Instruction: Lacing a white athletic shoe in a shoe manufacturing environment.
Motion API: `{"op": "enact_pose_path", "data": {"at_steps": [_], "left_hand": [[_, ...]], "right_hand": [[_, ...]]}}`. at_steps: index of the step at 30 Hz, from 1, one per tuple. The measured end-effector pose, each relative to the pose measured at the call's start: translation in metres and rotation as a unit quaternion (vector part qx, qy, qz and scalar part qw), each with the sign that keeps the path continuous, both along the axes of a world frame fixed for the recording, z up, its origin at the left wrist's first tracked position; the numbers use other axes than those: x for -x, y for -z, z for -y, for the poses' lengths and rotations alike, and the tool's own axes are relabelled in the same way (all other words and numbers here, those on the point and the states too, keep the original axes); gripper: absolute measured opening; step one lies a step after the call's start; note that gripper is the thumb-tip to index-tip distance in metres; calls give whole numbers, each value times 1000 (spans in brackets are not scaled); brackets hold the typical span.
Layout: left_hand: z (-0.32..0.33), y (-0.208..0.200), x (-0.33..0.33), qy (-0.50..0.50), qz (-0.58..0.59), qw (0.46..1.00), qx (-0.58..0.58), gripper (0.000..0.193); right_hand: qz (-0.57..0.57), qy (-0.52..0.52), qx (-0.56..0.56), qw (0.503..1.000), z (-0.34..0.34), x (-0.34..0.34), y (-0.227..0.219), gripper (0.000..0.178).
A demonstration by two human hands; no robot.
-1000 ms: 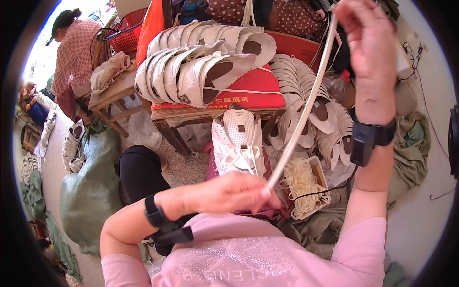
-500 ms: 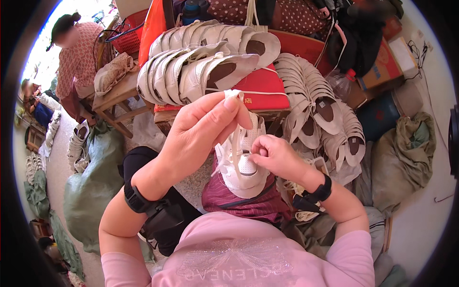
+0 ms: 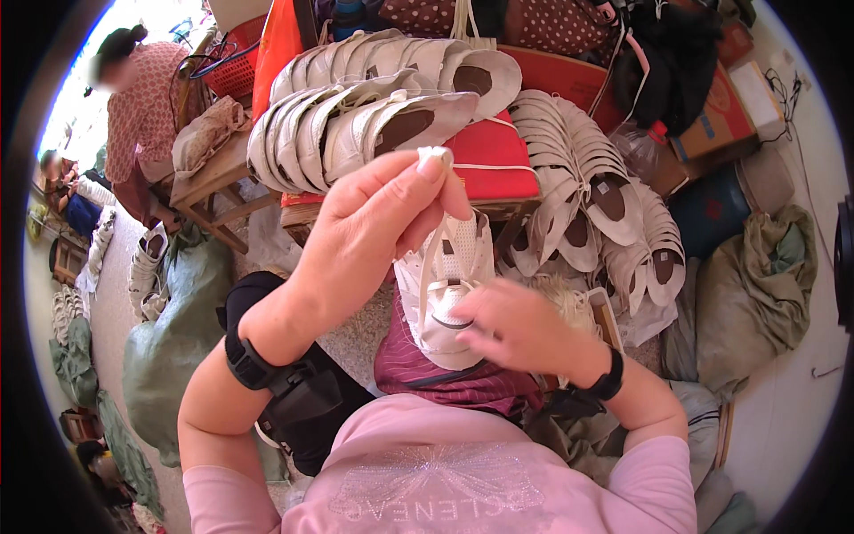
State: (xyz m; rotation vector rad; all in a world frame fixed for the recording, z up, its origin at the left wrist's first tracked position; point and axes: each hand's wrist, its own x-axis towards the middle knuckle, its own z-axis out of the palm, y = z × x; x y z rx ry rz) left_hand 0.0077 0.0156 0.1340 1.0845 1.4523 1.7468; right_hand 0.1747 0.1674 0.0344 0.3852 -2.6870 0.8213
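**Lace drawn up short above the white shoe**

A white shoe (image 3: 445, 298) is held on the lap, resting on a maroon cloth (image 3: 449, 378) at the lap's near edge. The left hand (image 3: 378, 227) is raised above it, thumb and fingertips closed tight on the end of a white lace (image 3: 434, 158), which runs down in a short line to the front of the shoe. The right hand (image 3: 520, 329) is laid against the shoe's right side, fingers curled round it to keep it steady — how firmly it is gripped cannot be told from this view.

A second ago the lace was stretched in a long diagonal, with the right hand lifted high toward the upper right and the left hand low by the lap. Since then the roles have been swapped: the right hand has been brought down onto the shoe and the lace end has been taken up by the left — far less loose lace is now seen. This is judged to mean that the lace has been pulled through an eyelet and lacing is under way.

Beyond the knees, rows of white shoes (image 3: 356, 116) are stacked on a red-topped bench (image 3: 498, 165), and more (image 3: 592, 200) are heaped beside its right edge.
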Motion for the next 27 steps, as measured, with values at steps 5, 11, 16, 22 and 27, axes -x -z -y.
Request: {"op": "enact_pose_path", "data": {"at_steps": [5,11,16,22,27], "left_hand": [[-1,-34,5,-118,-313,922,-195,26],[23,-56,-11,133,25,984,-116,24],[21,-48,-29,144,-47,986,-74,37],[40,-23,6,-97,83,988,-85,32],[104,29,83,-141,305,934,-119,22]], "right_hand": [[-49,-14,-54,997,21,-11,16,29],[-26,21,66,997,-10,6,22,22],[97,24,462,881,-4,59,-9,22],[115,-75,569,811,-26,76,-11,25],[64,59,743,664,-86,49,-10,13]]}}
